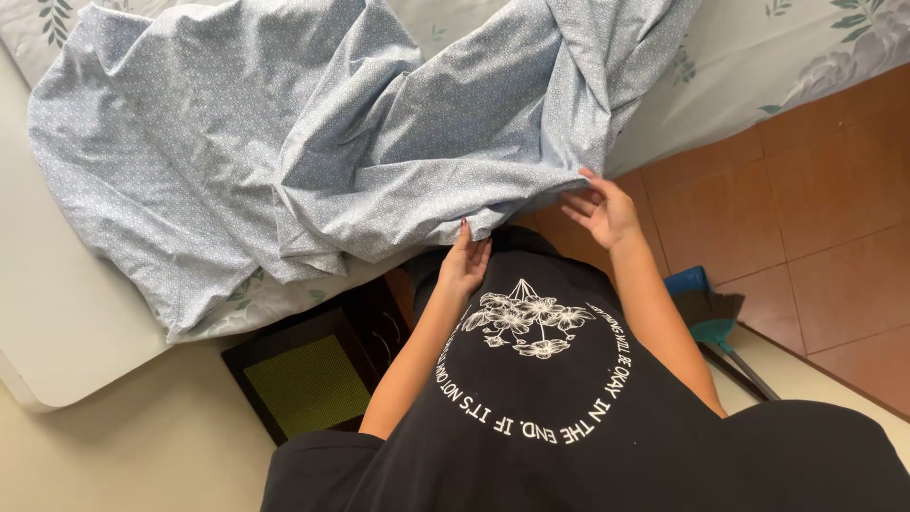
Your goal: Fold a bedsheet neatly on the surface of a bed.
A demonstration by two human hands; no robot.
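A light blue sheet (284,142) with a fine white pattern lies crumpled over the bed. My left hand (464,264) reaches up from my black printed T-shirt and grips the sheet's lower edge with its fingertips. To the right, my right hand (605,210) is turned palm up. Its top fingers pinch the sheet's corner and its other fingers are spread. The hem runs fairly taut between the two hands.
Under the sheet is a mattress in a white cover with a leaf and flower print (777,57). A black box with a yellow-green mesh panel (305,381) sits on the floor by my left arm. A blue dustpan and broom (709,308) stand on the brown tiles (815,209) at the right.
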